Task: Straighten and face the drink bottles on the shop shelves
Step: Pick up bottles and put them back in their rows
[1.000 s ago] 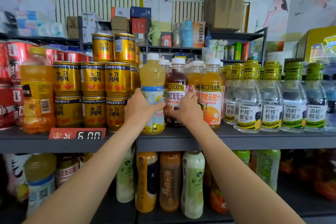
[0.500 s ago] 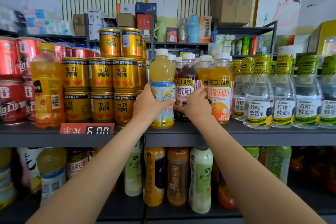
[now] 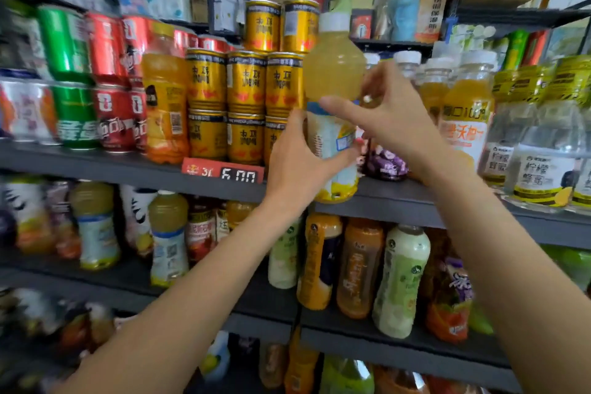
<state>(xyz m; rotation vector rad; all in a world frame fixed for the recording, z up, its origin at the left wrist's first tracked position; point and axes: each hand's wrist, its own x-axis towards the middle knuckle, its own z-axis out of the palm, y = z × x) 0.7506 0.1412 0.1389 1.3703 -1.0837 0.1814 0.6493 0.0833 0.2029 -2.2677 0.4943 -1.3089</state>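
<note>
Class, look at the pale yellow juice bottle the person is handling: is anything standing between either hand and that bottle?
Nothing visible does. The left hand already grips the pale yellow juice bottle around its label, and the right hand reaches across its front with nothing between them. Gold cans stand beside it to the left.
</note>
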